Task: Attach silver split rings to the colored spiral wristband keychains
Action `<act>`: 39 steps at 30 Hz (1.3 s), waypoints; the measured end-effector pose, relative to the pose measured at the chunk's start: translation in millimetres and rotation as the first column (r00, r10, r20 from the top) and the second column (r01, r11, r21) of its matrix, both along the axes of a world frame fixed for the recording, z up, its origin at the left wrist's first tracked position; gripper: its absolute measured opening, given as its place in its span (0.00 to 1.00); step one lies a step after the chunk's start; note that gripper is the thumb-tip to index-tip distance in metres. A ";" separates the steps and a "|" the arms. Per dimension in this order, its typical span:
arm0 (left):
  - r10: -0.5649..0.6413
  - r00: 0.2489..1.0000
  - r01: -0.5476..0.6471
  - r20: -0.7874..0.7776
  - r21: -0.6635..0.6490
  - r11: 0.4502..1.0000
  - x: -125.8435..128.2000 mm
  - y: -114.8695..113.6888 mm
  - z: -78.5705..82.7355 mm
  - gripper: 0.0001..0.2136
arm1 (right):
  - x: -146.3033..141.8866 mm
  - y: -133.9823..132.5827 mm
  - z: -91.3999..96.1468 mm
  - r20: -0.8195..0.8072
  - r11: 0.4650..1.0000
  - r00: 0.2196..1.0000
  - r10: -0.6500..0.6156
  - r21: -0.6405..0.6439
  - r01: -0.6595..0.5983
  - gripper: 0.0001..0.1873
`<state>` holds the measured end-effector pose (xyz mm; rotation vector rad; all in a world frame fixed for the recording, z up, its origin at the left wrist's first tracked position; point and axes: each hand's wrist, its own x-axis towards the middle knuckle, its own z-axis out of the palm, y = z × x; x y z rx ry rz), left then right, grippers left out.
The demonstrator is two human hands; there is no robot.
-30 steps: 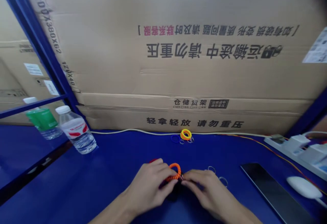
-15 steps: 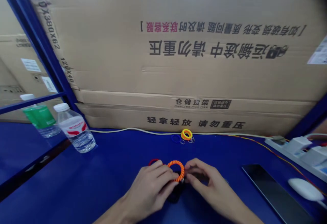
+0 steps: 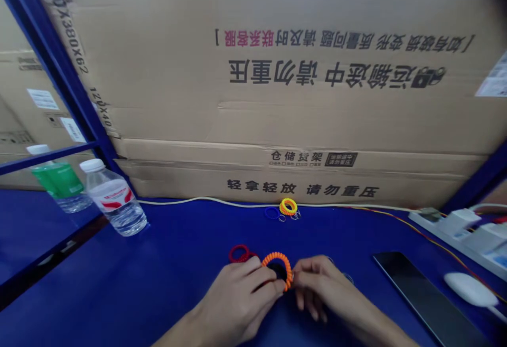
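Note:
An orange coil ring [image 3: 278,259] stands up from the blue table [image 3: 182,262] between my two hands. My left hand [image 3: 237,302] pinches its left side with fingers closed. From the right, my right hand [image 3: 322,291] pinches the ring's lower right end, thumb and forefinger together. A red coil ring [image 3: 238,253] lies flat just behind my left hand. Farther back, by the cartons, lie a yellow-orange coil ring [image 3: 288,206] with metal key rings and a blue coil ring [image 3: 271,213].
Big cardboard cartons [image 3: 277,99] wall off the back. Two water bottles [image 3: 113,199] [image 3: 59,186] stand at the left by a blue shelf post [image 3: 59,62]. A dark phone [image 3: 423,297], a white mouse [image 3: 469,289] and a power strip [image 3: 459,231] lie at the right.
Both hands have drawn slightly nearer to me and turned the orange ring more upright. The red ring behind my left hand has come into full view.

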<state>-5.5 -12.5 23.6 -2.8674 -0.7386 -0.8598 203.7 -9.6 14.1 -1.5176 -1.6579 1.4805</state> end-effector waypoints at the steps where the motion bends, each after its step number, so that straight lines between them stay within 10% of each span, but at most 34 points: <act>1: 0.006 1.000 -0.006 0.006 0.000 1.000 -0.6 0.7 0.0 0.07 | 0.1 -0.1 0.9 0.002 0.999 0.999 0.048 -0.005 -0.048 0.10; 3: 0.015 1.000 -0.015 0.023 -0.008 1.000 -1.6 2.0 -0.2 0.07 | 0.6 -3.4 2.7 0.126 0.966 0.988 0.086 0.233 -0.113 0.12; 7: 0.003 0.999 -0.003 0.047 -0.005 1.000 -0.3 0.9 -0.5 0.06 | 2.5 -12.6 3.8 0.433 0.723 0.900 -0.042 0.635 -0.272 0.15; 15: -0.035 0.999 0.034 0.005 0.149 0.988 7.7 -9.5 1.0 0.07 | -1.7 -2.5 -5.6 0.037 0.963 0.990 -0.133 0.240 0.120 0.18; 19: -0.035 0.999 0.034 0.005 0.165 0.986 5.7 -6.2 1.7 0.07 | -1.2 -2.8 -3.1 0.138 0.951 0.989 -0.043 0.311 -0.002 0.16; 27: -0.005 1.000 0.004 0.025 0.060 0.998 -0.9 3.8 0.3 0.07 | 4.6 -10.5 4.4 0.471 0.728 0.881 -0.029 0.614 -0.304 0.15; 34: -0.102 0.995 0.101 0.000 0.140 0.985 5.8 -8.2 3.5 0.07 | 1.8 0.2 -3.1 -0.075 0.963 0.989 -0.128 0.230 0.142 0.26; 39: -0.117 0.993 0.118 0.017 -0.015 0.993 -4.1 6.2 8.6 0.08 | 19.7 15.0 12.1 -0.219 0.982 0.962 -0.160 0.067 0.179 0.22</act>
